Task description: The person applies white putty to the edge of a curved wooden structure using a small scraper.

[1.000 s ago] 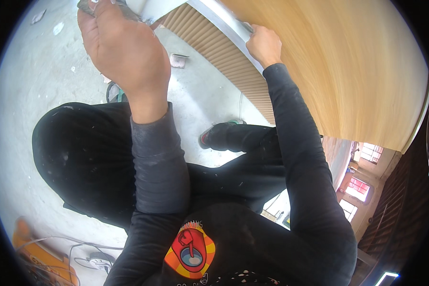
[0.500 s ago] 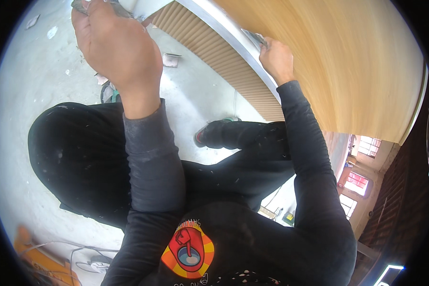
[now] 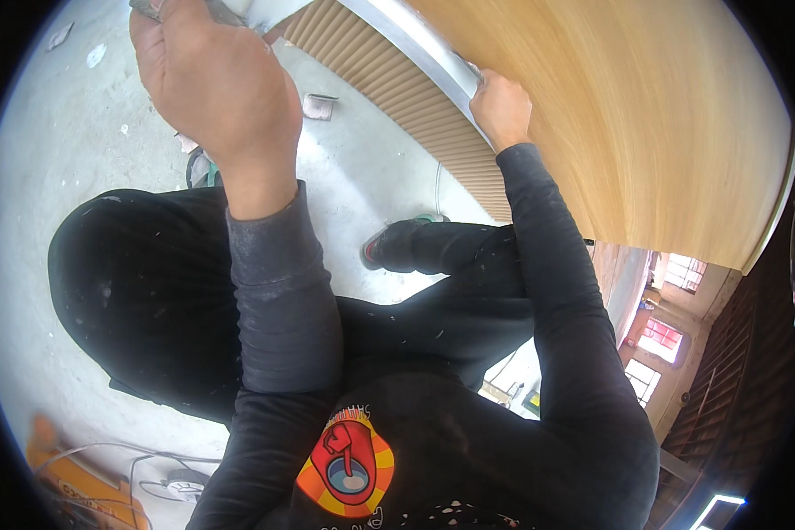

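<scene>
My left hand, large at the upper left, is closed around a grey flat-edged tool, mostly cut off by the top edge. Farther right, my right hand grips a thin grey blade that looks like a putty knife; the fingers cover most of it. The blade sits at the smooth white-grey strip that edges a curved wood-grain panel. Below that strip runs a ribbed tan facing.
Pale scraps, one a small square piece, lie on the grey floor. My bent black-clad knee and shoe are below the panel. An orange object with cables is at the lower left. Windows show at the right.
My right hand has shifted slightly left along the strip, and its blade has turned so less of it shows. My left hand has barely moved.
</scene>
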`<state>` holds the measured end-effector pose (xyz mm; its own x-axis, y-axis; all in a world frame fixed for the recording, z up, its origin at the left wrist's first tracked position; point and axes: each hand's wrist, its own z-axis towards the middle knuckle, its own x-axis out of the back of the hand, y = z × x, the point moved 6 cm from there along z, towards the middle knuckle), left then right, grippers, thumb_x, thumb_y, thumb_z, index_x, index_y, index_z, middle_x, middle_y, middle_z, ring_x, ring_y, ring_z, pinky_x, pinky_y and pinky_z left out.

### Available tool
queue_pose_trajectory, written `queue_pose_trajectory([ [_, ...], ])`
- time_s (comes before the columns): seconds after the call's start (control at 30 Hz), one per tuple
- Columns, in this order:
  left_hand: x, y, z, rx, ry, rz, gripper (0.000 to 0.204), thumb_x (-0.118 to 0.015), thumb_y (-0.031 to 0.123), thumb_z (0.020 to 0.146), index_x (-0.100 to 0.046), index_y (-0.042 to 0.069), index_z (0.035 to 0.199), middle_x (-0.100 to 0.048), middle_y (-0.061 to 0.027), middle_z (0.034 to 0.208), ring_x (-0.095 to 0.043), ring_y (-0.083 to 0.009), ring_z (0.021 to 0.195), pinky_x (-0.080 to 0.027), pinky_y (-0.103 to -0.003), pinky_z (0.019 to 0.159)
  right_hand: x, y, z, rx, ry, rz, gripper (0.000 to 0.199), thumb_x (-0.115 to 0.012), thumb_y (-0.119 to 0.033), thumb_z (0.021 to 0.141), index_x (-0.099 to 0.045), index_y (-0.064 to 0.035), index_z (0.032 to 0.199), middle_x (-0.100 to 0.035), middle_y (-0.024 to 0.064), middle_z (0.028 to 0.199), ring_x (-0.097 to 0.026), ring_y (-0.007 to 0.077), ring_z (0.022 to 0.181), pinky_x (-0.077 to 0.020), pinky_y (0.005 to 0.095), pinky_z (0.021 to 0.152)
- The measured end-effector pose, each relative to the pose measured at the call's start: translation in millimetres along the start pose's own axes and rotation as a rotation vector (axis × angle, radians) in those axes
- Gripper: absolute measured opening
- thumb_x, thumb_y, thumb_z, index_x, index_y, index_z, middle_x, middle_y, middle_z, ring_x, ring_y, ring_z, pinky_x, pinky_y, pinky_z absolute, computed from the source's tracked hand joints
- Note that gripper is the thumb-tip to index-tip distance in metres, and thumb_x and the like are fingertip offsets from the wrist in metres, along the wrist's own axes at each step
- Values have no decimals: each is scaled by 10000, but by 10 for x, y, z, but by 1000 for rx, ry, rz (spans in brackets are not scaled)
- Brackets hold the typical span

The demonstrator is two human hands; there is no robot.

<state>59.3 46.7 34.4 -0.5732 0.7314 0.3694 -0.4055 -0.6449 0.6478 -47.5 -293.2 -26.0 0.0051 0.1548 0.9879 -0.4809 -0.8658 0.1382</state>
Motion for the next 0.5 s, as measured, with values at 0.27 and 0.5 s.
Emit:
queue_pose_trajectory([
  [0.27, 50, 60, -32, -72, -8, 53, 358, -684, 122, 935, -566, -5, 1248, -660, -144, 1074, -629, -267, 1013, -500, -324, 921, 76, 7, -101, 36, -85, 57, 230, -612, -151, 856, -738, -65, 1028, -700, 241, 865, -679, 431, 820, -531, 513, 766],
  [0.5, -26, 42, -10, -64, -105, 76, 431, -707, 155, 918, -558, -28, 1279, -646, -167, 1155, -617, -314, 1086, -505, -365, 958, 156, -470, -1051, 182, -267, 331, 204, -582, -93, 856, -734, -50, 985, -681, 244, 824, -665, 427, 806, -523, 510, 744],
])
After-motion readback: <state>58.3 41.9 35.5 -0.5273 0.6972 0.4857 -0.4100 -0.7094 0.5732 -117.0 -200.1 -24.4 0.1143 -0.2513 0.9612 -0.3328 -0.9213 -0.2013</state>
